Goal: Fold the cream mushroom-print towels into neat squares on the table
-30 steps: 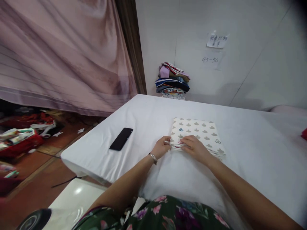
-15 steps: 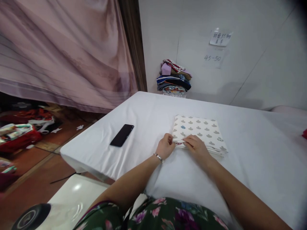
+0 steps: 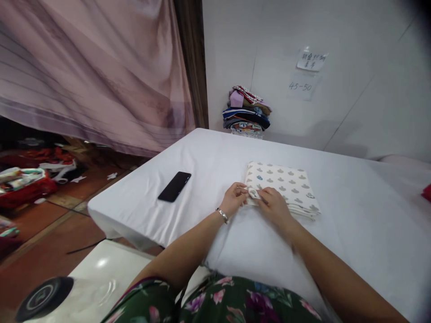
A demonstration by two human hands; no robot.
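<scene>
A folded white cloth (image 3: pixel 283 181) with grey printed shapes and a few coloured ones lies in several layers on the white-covered table (image 3: pixel 208 157). At its near left corner, my left hand (image 3: pixel 235 198) pinches the edge between thumb and fingers; a bracelet circles that wrist. Just to the right, my right hand (image 3: pixel 273 204) grips the same near edge, its fingertips closed on the fabric. Between the two hands a small piece of the edge is turned up. The cloth's far side rests flat.
A black phone (image 3: pixel 174 186) lies on the table to the left. Behind the far edge rises a pile of folded clothes (image 3: pixel 247 112) against the wall. A pink curtain (image 3: pixel 101 67) hangs at left, and a white stool (image 3: pixel 101 273) stands below. Red containers (image 3: pixel 27 186) sit on the floor.
The cloth's near left edge has been turned up between my fingers, showing a different bit of print. My hands have barely shifted; the whole view has tilted slightly.
</scene>
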